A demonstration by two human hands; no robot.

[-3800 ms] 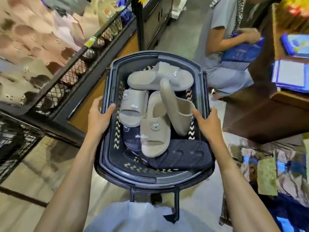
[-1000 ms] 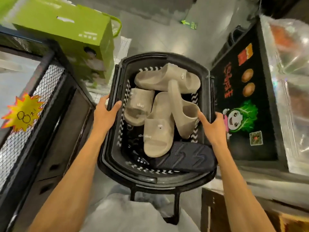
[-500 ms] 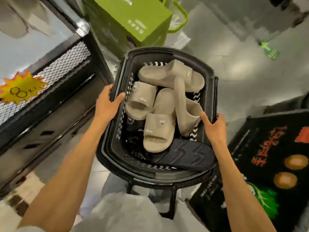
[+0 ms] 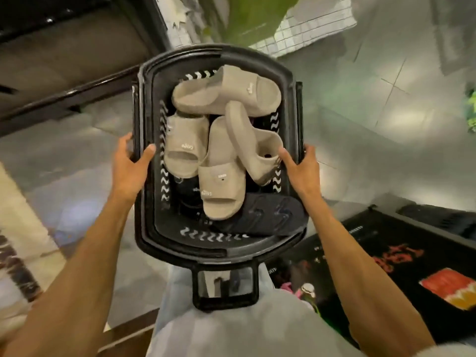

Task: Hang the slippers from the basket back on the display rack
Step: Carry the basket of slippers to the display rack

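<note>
I carry a black plastic basket [image 4: 146, 243] in front of me at waist height. My left hand [image 4: 128, 168] grips its left rim, thumb inside. On the right rim my right hand [image 4: 300, 170] holds on, thumb inside too. In the basket lie several beige slide slippers [image 4: 222, 191], piled crosswise, one across the far end [image 4: 226, 91]. A dark navy slipper [image 4: 268, 215] lies sole up at the near right, and another dark one is half hidden under the beige ones. No display rack is in view.
Grey tiled floor [image 4: 360, 124] stretches ahead and to the right. A dark shelf base [image 4: 64, 81] runs along the left. A black printed mat [image 4: 412, 253] lies at the lower right. A green box [image 4: 247, 19] and white mesh [image 4: 309, 29] stand ahead.
The view has swung round as I walk with the basket: the shelf slid left, the green box moved to top centre, the black mat dropped to the lower right. My grip is unchanged.
</note>
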